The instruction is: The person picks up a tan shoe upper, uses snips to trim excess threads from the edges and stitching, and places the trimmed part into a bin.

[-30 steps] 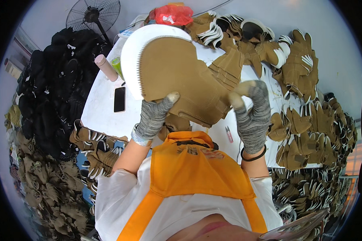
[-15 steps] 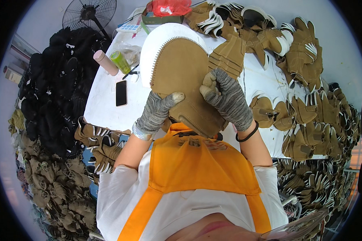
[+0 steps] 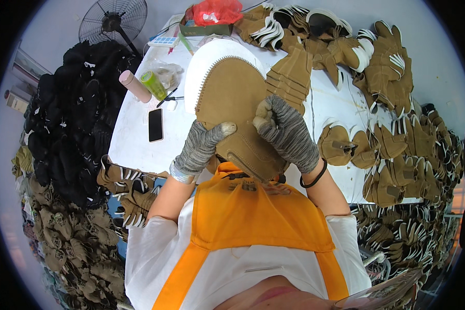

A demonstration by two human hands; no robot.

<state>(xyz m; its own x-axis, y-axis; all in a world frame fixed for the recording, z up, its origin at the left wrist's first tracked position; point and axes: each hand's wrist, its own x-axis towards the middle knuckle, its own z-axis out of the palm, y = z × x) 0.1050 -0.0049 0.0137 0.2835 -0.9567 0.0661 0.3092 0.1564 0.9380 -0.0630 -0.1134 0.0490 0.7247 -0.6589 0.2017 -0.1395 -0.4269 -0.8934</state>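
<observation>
Left hand [image 3: 196, 147], gloved, clamping the left side of a brown suede-like piece [image 3: 230, 95] held above the surface [image 3: 134, 137]; right hand [image 3: 288, 133] pinching its right edge. Uneven tension might skew the toothed margin [image 3: 204, 83]; slackened grip could drop it. Print [image 3: 249, 187] on the orange apron [image 3: 261, 217] is illegible.

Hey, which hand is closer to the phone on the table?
The left hand. It's right of the phone, nearer the body; the right hand is farther right, on the right side of the brown piece.
</observation>
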